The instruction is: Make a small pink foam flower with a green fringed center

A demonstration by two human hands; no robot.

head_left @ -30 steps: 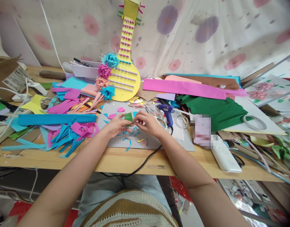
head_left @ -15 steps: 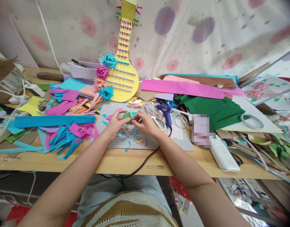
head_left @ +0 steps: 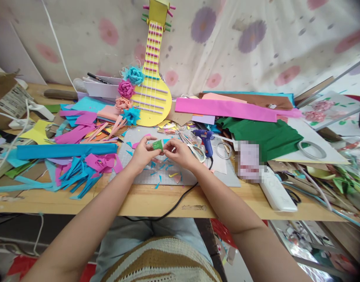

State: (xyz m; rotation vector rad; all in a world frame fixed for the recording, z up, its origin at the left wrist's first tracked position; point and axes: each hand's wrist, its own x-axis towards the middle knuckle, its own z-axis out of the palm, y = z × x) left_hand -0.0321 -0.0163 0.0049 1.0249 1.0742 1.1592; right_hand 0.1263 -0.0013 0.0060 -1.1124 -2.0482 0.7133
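On the pale wooden bench, a long, flat blue paper strip lies at left. Next, the left hand grasps a small green paper piece above a grey gridded mat. The right hand curls its fingers at the piece's right edge; whether its grip pinches, I cannot tell. Farther right lies a blue plastic glue gun.

Head-worn view, facing forward-down, desk near
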